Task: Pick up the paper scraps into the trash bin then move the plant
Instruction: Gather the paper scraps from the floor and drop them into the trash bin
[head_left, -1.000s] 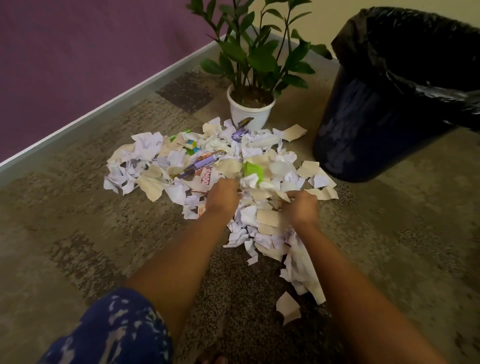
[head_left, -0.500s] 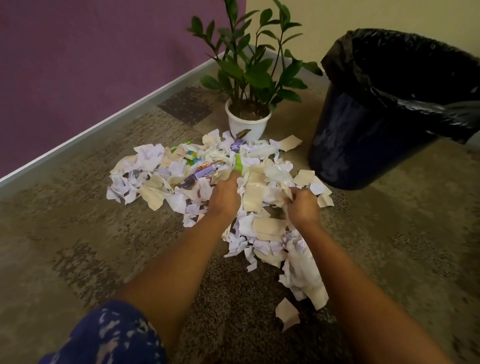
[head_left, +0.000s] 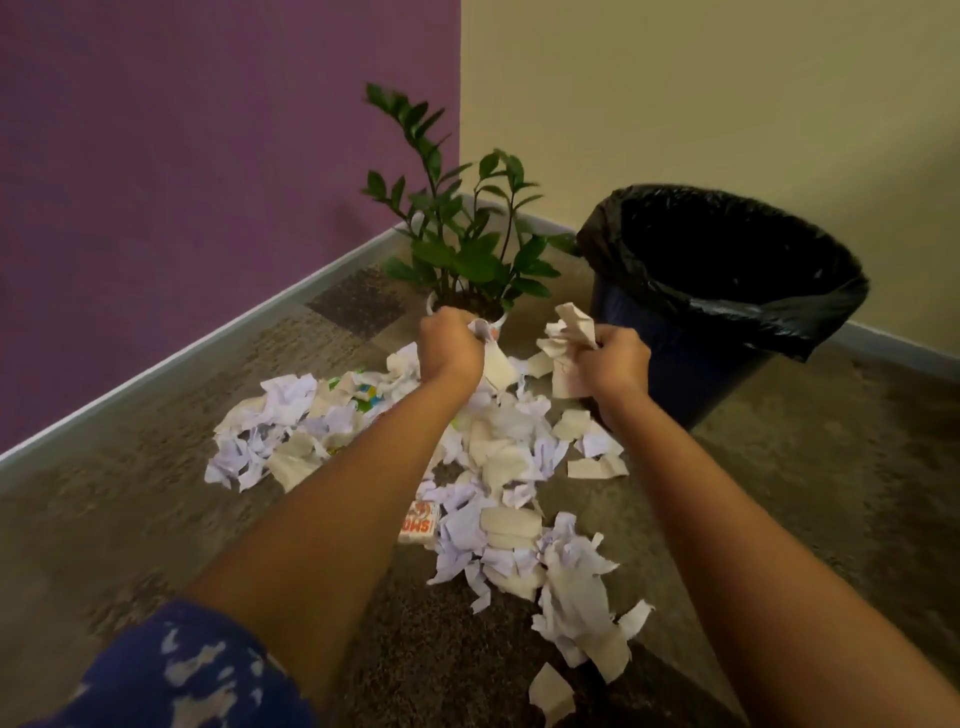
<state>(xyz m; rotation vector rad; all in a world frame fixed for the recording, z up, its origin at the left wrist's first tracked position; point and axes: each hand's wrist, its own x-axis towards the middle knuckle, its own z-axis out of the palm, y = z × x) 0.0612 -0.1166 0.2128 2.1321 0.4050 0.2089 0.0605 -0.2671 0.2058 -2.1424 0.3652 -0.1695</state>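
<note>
Paper scraps (head_left: 498, 467): head view; most of the pile lies on the carpet (head_left: 156, 519) between you and the plant (head_left: 467, 249), and each hand holds a fistful.
Left hand (head_left: 449, 345): fingers curled round a wad of scraps, raised above the pile, in line with the pot (head_left: 500, 318).
Right hand (head_left: 615, 361): clenched on a bigger wad, just beside the trash bin (head_left: 670, 374) wall and below its rim.
Drop risk: loose ends hang out of both fists, so you could shed pieces on the way to the bin if your grip slackens.
Miss risk: your right fist sits lower than the rim. Let go early and scraps land outside.
Plant risk: your left fist looks near the leaves, and a wide swing could knock them.
Hidden: the pot is mostly behind your left hand, your fingertips are buried in paper, the bin interior is too dark to read, and part of its base is behind your right arm.
Blur: hands and middle scraps are smeared, and the printed wrapper (head_left: 420, 525) is only partly legible.
</note>
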